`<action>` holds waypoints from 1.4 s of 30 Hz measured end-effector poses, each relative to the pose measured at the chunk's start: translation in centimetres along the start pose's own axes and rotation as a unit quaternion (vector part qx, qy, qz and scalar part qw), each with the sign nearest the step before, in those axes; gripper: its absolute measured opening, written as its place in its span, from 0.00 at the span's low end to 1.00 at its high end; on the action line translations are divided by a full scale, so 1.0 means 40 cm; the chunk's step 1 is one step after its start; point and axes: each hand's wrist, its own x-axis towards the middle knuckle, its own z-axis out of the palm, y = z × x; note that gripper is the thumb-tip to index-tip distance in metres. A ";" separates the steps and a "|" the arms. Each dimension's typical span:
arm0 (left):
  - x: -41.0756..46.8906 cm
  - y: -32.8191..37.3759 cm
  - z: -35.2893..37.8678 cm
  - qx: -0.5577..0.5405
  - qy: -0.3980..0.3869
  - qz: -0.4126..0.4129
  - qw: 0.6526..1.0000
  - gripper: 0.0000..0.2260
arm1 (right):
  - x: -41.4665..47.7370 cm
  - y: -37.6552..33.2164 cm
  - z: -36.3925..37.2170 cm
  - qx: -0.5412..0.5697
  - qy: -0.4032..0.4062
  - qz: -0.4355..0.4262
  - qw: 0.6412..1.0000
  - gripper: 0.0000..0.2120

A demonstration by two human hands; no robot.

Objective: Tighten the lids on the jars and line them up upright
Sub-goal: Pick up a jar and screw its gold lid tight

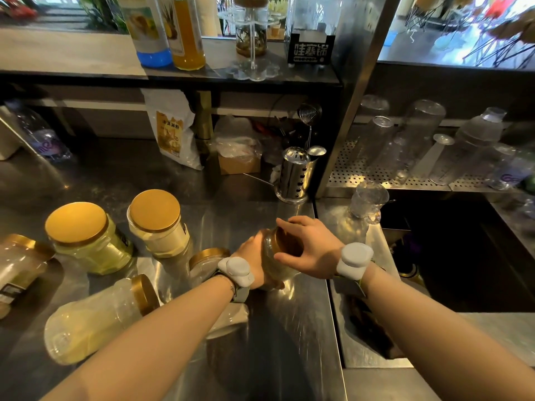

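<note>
Head view: a jar [279,264] is held near the bench's [275,342] right edge, body clasped by the left grip [253,261], lid [285,241] wrapped by the right grip [312,250]. Only two jars [86,241] are stood up; other jars [92,319] are left lying.

Both hands grip one jar [279,264] on the steel bench [289,328]: left hand [254,263] round its body, right hand [311,247] over its seemingly gold lid.
</note>
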 end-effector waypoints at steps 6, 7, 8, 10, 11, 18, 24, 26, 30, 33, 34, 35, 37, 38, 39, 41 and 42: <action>-0.002 0.016 -0.043 0.021 -0.019 -0.057 0.998 0.35 | 0.041 -0.032 -0.005 -0.035 -0.012 0.007 0.999 0.41; 0.003 0.024 -0.057 0.051 -0.023 -0.067 0.996 0.30 | 0.045 -0.032 -0.008 -0.034 -0.011 0.008 0.999 0.41; 0.002 0.028 -0.069 0.066 -0.020 -0.070 0.995 0.26 | 0.049 -0.034 -0.009 -0.031 -0.010 0.009 0.999 0.41; -0.002 0.024 -0.080 0.044 -0.006 -0.067 0.997 0.23 | 0.050 -0.036 -0.005 -0.021 -0.007 0.005 1.000 0.41; -0.010 0.019 -0.085 0.021 0.003 -0.065 0.998 0.23 | 0.049 -0.039 -0.001 -0.016 -0.006 0.000 1.000 0.41; -0.049 0.005 -0.098 -0.107 0.019 -0.051 0.993 0.17 | -0.003 -0.018 0.059 0.125 0.142 0.055 0.980 0.35; -0.104 0.035 -0.035 -0.379 -0.005 -0.152 0.913 0.24 | -0.040 -0.012 0.154 0.371 0.075 0.295 0.878 0.43; -0.107 0.043 -0.017 -0.426 -0.020 -0.164 0.890 0.26 | -0.037 -0.018 0.174 0.459 0.084 0.310 0.828 0.42; -0.081 0.050 -0.004 -0.445 0.015 -0.194 0.874 0.24 | -0.022 -0.023 0.192 0.487 0.120 0.306 0.809 0.38; -0.061 0.050 -0.014 -0.453 0.024 -0.184 0.872 0.23 | 0.000 -0.015 0.191 0.491 0.130 0.301 0.807 0.39; -0.061 0.049 -0.016 -0.463 0.026 -0.181 0.867 0.23 | 0.005 -0.013 0.193 0.495 0.133 0.295 0.806 0.38; -0.055 0.048 -0.020 -0.471 0.030 -0.183 0.863 0.23 | 0.015 -0.011 0.195 0.502 0.137 0.288 0.804 0.36; -0.035 0.045 -0.031 -0.480 0.040 -0.190 0.856 0.23 | 0.041 -0.013 0.197 0.519 0.141 0.281 0.795 0.36; -0.016 0.040 -0.036 -0.492 0.045 -0.195 0.847 0.23 | 0.059 -0.013 0.195 0.532 0.140 0.284 0.786 0.40; -0.007 0.035 -0.038 -0.505 0.064 -0.202 0.837 0.23 | 0.068 -0.016 0.196 0.544 0.138 0.291 0.775 0.44; 0.028 0.032 -0.059 -0.472 0.087 -0.194 0.855 0.25 | 0.103 -0.015 0.190 0.558 0.138 0.297 0.763 0.49; 0.046 0.033 -0.070 -0.472 0.098 -0.203 0.852 0.26 | 0.120 -0.013 0.186 0.556 0.141 0.299 0.762 0.50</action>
